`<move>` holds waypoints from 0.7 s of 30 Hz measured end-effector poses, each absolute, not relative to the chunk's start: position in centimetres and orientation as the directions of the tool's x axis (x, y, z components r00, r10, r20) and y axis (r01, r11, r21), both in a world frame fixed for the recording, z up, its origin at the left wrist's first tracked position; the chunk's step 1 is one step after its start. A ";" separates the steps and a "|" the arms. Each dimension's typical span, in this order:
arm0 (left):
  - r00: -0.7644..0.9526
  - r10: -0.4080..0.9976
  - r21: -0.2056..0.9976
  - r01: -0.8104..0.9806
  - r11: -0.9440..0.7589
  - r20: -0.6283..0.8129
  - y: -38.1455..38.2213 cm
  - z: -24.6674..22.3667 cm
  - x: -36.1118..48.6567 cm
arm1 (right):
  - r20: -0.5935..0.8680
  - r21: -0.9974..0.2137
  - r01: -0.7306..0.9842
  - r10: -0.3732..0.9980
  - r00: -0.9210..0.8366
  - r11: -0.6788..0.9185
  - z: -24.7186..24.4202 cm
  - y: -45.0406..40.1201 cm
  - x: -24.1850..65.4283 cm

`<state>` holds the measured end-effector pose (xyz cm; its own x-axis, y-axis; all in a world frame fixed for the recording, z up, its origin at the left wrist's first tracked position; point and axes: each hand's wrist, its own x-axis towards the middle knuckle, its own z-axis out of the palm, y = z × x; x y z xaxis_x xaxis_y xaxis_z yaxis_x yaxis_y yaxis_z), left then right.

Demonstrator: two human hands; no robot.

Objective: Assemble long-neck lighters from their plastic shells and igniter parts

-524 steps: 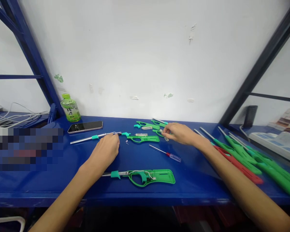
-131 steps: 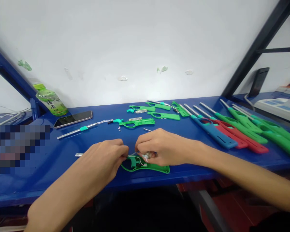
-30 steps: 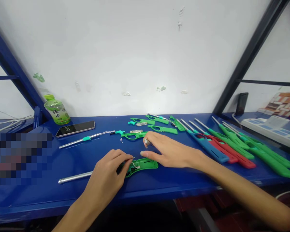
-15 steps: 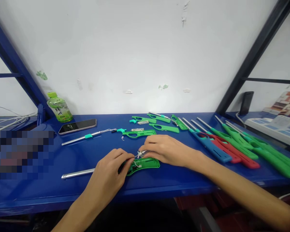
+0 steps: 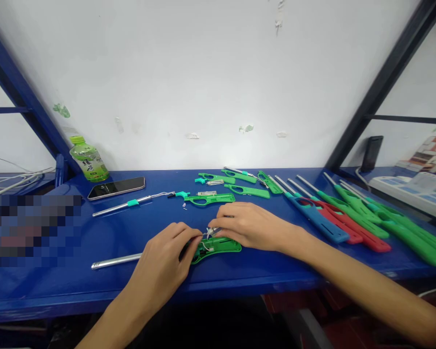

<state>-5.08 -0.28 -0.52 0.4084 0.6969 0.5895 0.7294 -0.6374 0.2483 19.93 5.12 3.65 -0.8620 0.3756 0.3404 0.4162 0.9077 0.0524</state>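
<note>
An opened green lighter handle (image 5: 223, 245) lies near the front of the blue table, white wires inside it. Its metal tube (image 5: 116, 261) sticks out to the left, past my left hand (image 5: 170, 252). The left thumb and fingertips are pinched together over the handle's left part; what they grip is too small to name. Above the handle, my right hand (image 5: 252, 225) is closed on a small clear and metal piece (image 5: 213, 231). The fingertips of both hands nearly meet there.
Green shell halves (image 5: 249, 191) and small metal parts lie behind my hands. A loose metal rod (image 5: 121, 208), a phone (image 5: 116, 188) and a bottle (image 5: 89, 160) are at the left. Blue (image 5: 321, 220), red (image 5: 363, 232) and green lighters lie at the right.
The small piece in my right hand has tilted slightly. Both hands otherwise stay nearly in place.
</note>
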 end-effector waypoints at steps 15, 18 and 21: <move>0.429 0.687 0.221 0.731 -0.646 0.587 -0.3 -0.6 -5.0 | 0.319 0.057 0.423 0.386 -0.866 0.904 3.6 5.2 19.8; 0.432 0.685 0.219 0.730 -0.648 0.587 -0.2 -0.5 -5.0 | 0.319 0.066 0.423 0.383 -0.867 0.903 3.6 5.1 19.8; 0.434 0.684 0.216 0.730 -0.648 0.587 -0.3 -0.5 -5.0 | 0.327 0.085 0.415 0.368 -0.870 0.906 3.6 5.0 19.7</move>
